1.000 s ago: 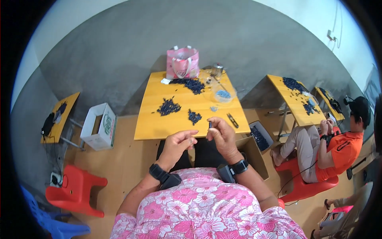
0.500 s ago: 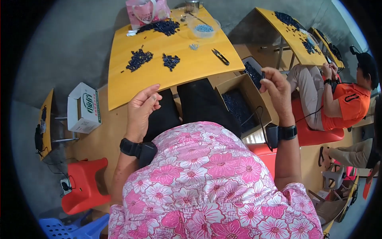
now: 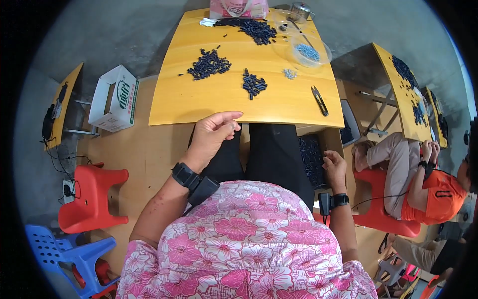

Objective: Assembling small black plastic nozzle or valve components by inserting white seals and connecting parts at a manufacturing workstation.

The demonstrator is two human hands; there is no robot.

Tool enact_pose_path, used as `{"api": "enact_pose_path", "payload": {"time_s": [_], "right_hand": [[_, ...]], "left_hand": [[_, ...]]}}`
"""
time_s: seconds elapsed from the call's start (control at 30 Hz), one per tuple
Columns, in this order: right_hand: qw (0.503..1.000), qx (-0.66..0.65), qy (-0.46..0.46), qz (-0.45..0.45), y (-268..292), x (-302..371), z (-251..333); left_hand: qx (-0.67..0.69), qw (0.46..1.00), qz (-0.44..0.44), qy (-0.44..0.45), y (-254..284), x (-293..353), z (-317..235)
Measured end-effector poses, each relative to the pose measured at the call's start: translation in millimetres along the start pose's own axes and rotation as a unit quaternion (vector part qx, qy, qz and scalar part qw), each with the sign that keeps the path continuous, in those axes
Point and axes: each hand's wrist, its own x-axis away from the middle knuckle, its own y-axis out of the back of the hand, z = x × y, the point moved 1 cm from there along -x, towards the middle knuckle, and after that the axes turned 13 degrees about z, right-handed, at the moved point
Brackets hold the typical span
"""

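My left hand (image 3: 214, 137) hovers just in front of the table edge, its thumb and forefinger pinched together. Something tiny and pale may sit at the fingertips, but it is too small to make out. My right hand (image 3: 335, 169) hangs low over the right side of an open cardboard box (image 3: 337, 142). Its fingers are bent and slightly apart, and no piece shows in them. Many small dark tube-like pieces (image 3: 311, 159) fill the box. On the yellow table (image 3: 199, 107) lie a small pile of dark tubes (image 3: 254, 84) and a larger pile (image 3: 209, 65).
Further back are another dark heap (image 3: 256, 31), a clear tub of light-blue bits (image 3: 307, 52), loose pale bits (image 3: 290, 74) and black thread snips (image 3: 319, 101). A metal cup (image 3: 301, 11) and pink bag (image 3: 239, 9) stand behind. A person in orange (image 3: 433, 197) sits at the right.
My right hand has dropped from beside the table to the box, and the dark piece it pinched is no longer visible. My left hand stays pinched near the table edge. The view has shifted.
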Motion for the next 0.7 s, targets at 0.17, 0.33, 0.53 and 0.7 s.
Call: {"api": "enact_pose_path", "payload": {"time_s": [0.17, 0.33, 0.53, 0.7], "right_hand": [[0.999, 0.02, 0.041, 0.015, -16.6, -12.3, 63.8], [0.992, 0.008, 0.125, 0.027, -35.5, -21.9, 132.3], [0.969, 0.052, 0.215, 0.108, -65.3, -45.8, 190.4], [0.944, 0.084, 0.284, 0.145, -110.4, -76.0, 208.4]], "left_hand": [[-0.046, 0.999, -0.015, -0.012, 13.0, -11.2, 11.7], [-0.059, 0.997, -0.017, -0.036, 18.1, -20.5, 18.3], [-0.05, 0.998, -0.017, -0.034, 22.1, -23.1, 28.7], [-0.02, 0.999, -0.03, -0.039, 22.4, -22.4, 30.7]]}}
